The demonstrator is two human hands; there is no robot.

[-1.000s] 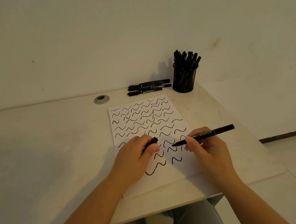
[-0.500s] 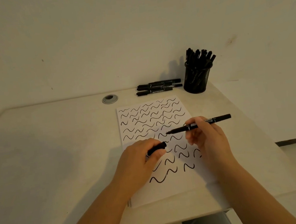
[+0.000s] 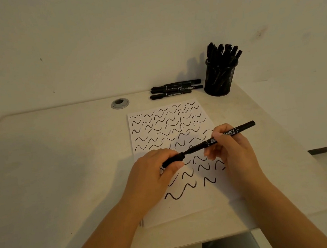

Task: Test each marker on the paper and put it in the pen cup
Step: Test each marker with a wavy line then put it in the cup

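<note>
The right hand (image 3: 236,152) holds a black marker (image 3: 220,138) by its barrel, tilted with the far end up to the right. The left hand (image 3: 154,175) pinches the marker's cap (image 3: 173,160), whose mouth meets the marker's tip. Both hands hover over a sheet of paper (image 3: 179,209) covered in black squiggles, lying on a pale table (image 3: 62,164). Near the wall, three loose markers (image 3: 175,89) lie side by side, just left of a black mesh pen cup (image 3: 219,77) full of markers. A round metal grommet (image 3: 120,103) sits left of them.
</note>
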